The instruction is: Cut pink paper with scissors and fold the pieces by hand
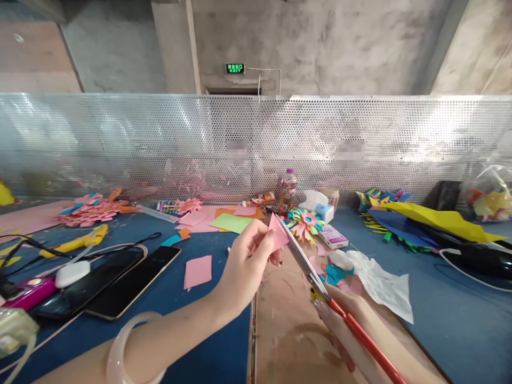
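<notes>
Between the thumb and fingers of my left hand (246, 261), a small folded piece of pink paper (278, 234) is pinched, its point upward. My right hand (344, 314) grips a pair of scissors (304, 264) with red handles, the blades slanting up and left. The blades lie along the right edge of the pink paper; whether they have cut into it I cannot tell. Just behind the scissors sits a multicoloured paper flower (306, 223). A small stack of pink paper squares (198, 272) rests on the blue table left of my left hand.
Left are two dark phones (134, 282), a yellow glue gun (76, 242) and cables. Sheets of coloured paper (232, 221), a bottle (288, 192) and a small box (334, 236) stand farther back. Right are crumpled tissue (380, 280), paper scraps and yellow paper (444, 216). A perforated metal screen (160, 138) borders the table.
</notes>
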The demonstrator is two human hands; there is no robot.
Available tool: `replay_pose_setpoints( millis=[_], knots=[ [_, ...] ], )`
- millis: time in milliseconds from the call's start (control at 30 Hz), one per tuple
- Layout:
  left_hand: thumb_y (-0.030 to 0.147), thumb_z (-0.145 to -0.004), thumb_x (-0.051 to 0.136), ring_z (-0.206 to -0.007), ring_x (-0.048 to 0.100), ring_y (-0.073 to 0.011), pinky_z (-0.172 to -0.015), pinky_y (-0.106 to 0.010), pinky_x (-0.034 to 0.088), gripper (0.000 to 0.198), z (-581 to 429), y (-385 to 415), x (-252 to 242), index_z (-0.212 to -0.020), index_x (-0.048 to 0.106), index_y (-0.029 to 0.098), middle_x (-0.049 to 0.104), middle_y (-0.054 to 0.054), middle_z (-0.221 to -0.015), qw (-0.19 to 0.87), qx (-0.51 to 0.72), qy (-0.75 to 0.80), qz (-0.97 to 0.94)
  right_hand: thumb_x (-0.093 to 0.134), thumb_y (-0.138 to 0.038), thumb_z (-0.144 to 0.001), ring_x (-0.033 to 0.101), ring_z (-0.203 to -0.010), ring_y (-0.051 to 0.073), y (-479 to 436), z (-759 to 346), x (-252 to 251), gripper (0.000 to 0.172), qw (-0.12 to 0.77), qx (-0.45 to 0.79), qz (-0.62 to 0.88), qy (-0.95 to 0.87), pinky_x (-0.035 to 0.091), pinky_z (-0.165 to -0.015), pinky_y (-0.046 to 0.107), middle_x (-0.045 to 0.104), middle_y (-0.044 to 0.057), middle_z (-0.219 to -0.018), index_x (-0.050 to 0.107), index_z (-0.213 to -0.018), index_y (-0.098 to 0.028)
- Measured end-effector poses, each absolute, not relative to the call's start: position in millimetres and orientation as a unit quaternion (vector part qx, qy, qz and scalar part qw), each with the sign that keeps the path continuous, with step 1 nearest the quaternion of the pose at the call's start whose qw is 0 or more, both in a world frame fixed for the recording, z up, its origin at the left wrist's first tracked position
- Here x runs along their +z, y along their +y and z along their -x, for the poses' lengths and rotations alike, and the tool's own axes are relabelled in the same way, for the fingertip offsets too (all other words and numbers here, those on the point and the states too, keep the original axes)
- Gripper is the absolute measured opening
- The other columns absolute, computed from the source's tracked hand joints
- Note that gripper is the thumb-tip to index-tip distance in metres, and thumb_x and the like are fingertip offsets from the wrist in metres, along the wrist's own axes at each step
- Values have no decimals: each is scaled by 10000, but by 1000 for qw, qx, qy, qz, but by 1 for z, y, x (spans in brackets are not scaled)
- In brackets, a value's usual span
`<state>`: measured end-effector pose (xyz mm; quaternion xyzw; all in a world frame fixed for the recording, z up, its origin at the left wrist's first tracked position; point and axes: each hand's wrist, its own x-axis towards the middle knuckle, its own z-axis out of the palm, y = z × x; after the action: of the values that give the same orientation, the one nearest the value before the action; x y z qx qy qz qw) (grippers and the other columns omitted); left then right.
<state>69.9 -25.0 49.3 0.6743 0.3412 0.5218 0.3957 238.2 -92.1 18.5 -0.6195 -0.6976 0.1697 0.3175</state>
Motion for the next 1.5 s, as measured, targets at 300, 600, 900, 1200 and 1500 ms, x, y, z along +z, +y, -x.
replay_pose_setpoints(
  millis=[300, 600, 900, 1200, 1500],
  knots=[
    [309, -846, 421, -545, 499, -99, -484, -206, 354, 203, -70, -24, 51, -681, 438, 192, 564, 5, -592, 410, 516, 343, -669, 428, -464, -802, 465, -523, 132, -86, -246, 15, 376, 340, 215, 575, -713, 358, -503, 236, 462, -2, -530, 361, -540, -203],
    [314, -867, 375, -563, 510, -107, -551, -233, 408, 230, -70, -22, 52, -697, 454, 181, 547, 2, -591, 452, 470, 328, -683, 436, -448, -794, 454, -508, 136, -84, -246, 12, 373, 341, 220, 569, -715, 353, -485, 241, 438, 2, -522, 339, -528, -206],
    [282, -865, 386, -572, 510, -98, -565, -226, 430, 208, -69, -19, 51, -697, 448, 174, 539, 13, -596, 460, 467, 313, -687, 410, -387, -838, 449, -493, 110, -87, -248, 12, 354, 344, 176, 543, -746, 365, -473, 207, 433, -11, -511, 326, -544, -209],
    [322, -872, 380, -582, 511, -105, -529, -218, 422, 228, -68, -20, 50, -726, 470, 171, 551, 2, -605, 463, 457, 321, -688, 413, -362, -837, 446, -475, 117, -88, -248, 11, 345, 343, 169, 541, -749, 361, -454, 216, 423, -11, -488, 311, -542, -215],
    [328, -870, 380, -556, 510, -104, -543, -226, 416, 242, -68, -20, 51, -713, 475, 170, 559, -2, -589, 458, 456, 325, -690, 426, -370, -825, 441, -462, 117, -86, -250, 7, 344, 354, 171, 541, -743, 351, -430, 219, 425, -6, -482, 322, -535, -217]
  ],
)
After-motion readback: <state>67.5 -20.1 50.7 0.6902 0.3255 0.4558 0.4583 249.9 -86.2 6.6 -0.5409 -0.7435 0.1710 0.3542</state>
